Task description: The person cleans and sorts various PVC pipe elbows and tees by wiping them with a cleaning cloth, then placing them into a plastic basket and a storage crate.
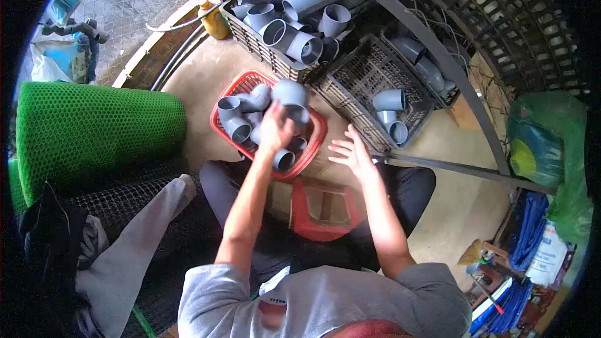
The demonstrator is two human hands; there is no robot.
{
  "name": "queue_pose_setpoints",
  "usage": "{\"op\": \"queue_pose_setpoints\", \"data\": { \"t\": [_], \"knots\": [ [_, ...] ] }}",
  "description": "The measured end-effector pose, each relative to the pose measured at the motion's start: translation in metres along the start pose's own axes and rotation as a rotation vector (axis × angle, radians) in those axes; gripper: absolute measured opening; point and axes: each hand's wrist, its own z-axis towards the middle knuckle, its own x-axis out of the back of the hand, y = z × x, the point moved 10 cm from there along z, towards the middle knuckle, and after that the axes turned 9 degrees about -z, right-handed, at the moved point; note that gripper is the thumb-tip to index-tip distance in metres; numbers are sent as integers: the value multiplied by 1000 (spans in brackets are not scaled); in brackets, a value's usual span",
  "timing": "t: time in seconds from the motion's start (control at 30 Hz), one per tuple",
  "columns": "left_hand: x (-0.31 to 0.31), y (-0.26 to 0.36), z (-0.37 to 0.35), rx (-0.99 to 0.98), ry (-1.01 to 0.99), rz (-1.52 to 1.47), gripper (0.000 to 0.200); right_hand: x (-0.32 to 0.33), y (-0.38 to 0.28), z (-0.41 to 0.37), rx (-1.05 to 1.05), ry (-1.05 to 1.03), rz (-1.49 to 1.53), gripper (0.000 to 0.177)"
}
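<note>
Fittings of grey plastic fill the head view, and the grey elbow [291, 95] in the left hand [275, 130] is one of them. I judge it light, hollow, rigid and smooth-walled, not fragile. It is best taken around a socket collar or with a finger hooked into one mouth. It sits over the red basket [215, 122], at twelve o'clock from the hand, among more fittings. The left hand is closed round the elbow's lower end. The right hand [354, 153] holds nothing, its fingers spread wide. It hovers at four o'clock of the basket, with the black crate [360, 78] near at its one o'clock.
</note>
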Motion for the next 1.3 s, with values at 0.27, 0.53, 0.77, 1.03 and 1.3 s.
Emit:
{"op": "queue_pose_setpoints", "data": {
  "t": [0.27, 0.53, 0.77, 1.03, 1.3],
  "knots": [
    [38, 119, -42, -21, -182, -311, 27, 11, -45, 7, 196, -89, 365, 84],
    [46, 4, -71, 268, -194, -191, 37, 142, -135, 89, 255, 531, -431, 100],
    [11, -45, -74, 364, -317, -1, 50, 135, -163, 127, 98, 585, -1678, 114],
    [-26, -82, -8, 163, -335, 430, 69, 143, -125, 135, 190, 458, -1557, 74],
    [-43, -71, -8, 247, -598, 581, 41, 0, -24, 12, 56, -37, -642, 82]
  ]
}}
